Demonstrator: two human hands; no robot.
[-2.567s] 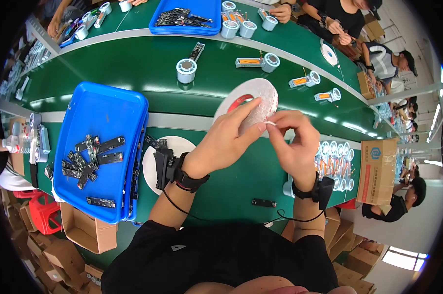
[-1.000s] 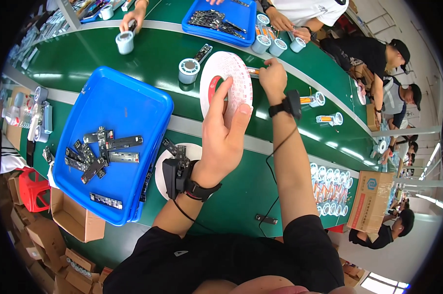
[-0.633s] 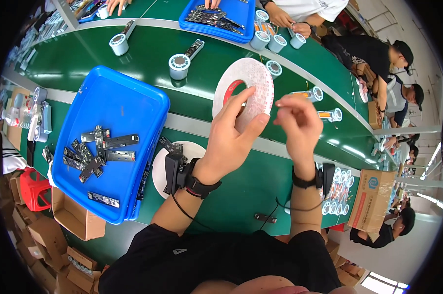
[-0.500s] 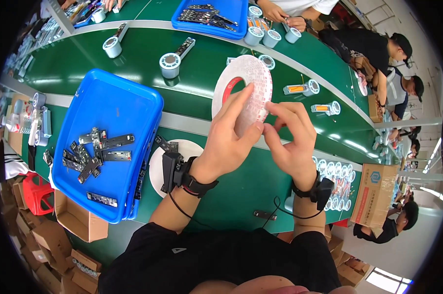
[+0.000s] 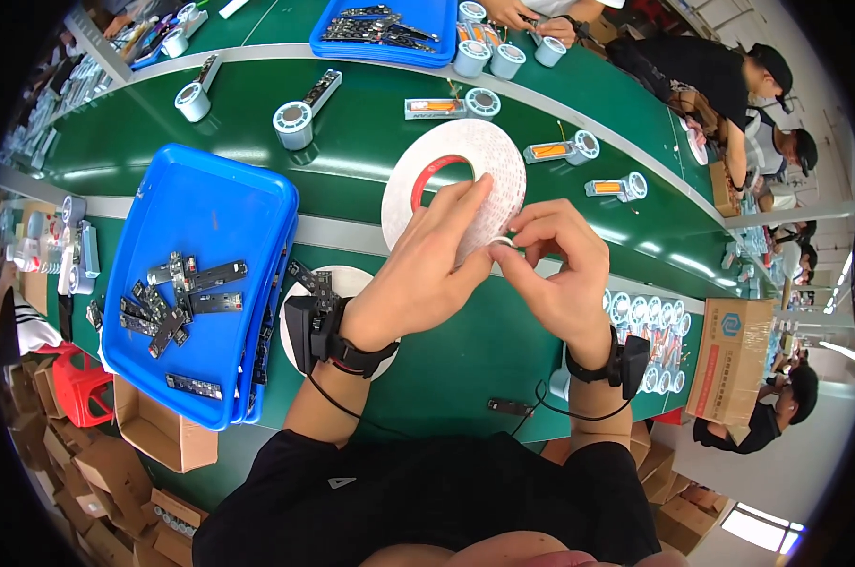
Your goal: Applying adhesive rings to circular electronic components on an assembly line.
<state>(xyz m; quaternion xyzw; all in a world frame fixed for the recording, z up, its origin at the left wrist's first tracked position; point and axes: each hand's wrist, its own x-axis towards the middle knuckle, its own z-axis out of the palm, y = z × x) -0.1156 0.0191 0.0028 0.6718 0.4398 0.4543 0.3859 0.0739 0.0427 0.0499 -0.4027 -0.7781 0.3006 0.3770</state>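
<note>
A big roll of white double-sided tape (image 5: 495, 156) with faint red print and a red core is tilted in front of me. My left hand (image 5: 426, 274) grips it, fingers across its flat side and thumb near its lower edge. At the roll's right edge, my right hand (image 5: 567, 283) pinches a small whitish bit of the tape between thumb and forefinger. Below my left wrist lies a white disc (image 5: 290, 354) with a few dark circuit boards (image 5: 322, 283) on it. Another small circuit board (image 5: 511, 406) lies on the green table near my body.
Left stands a stack of blue trays (image 5: 201, 175) with several circuit boards inside. Beyond it, a conveyor belt (image 5: 229, 123) carries round white devices (image 5: 293, 123). Right are rows of similar devices (image 5: 649, 331) and a cardboard box (image 5: 730, 359). Co-workers (image 5: 701, 76) work across the line.
The roll has turned its flat side more toward me and shifted slightly left and down. My right fingers have closed into a pinch at its edge. Devices on the belt have moved left.
</note>
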